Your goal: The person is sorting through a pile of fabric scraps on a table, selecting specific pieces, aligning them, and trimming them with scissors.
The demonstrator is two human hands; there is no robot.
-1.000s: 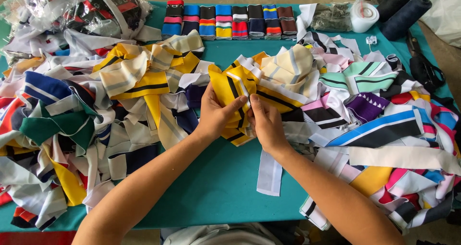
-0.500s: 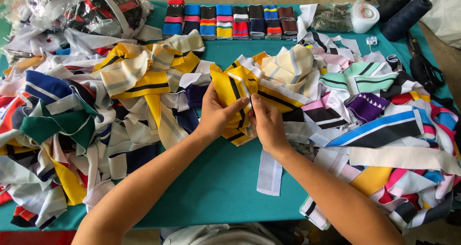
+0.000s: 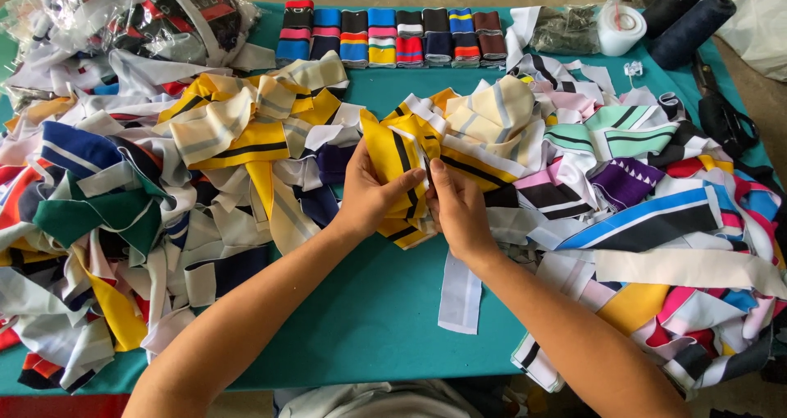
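My left hand (image 3: 373, 195) and right hand (image 3: 455, 209) both pinched shut on yellow-black striped strip (image 3: 402, 152), mid teal table (image 3: 361, 320). Strip's long axis runs away from me, bulk above fingertips; hands equally near.

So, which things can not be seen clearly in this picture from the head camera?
- Yellow and black fabric strip: its lower part is covered by the left hand and right hand.
- White strip: its upper end runs under the right hand.
- Clear plastic bag: cut off by the top edge; glare blurs its contents.
- Dark thread cones: tops are cut off by the top edge.
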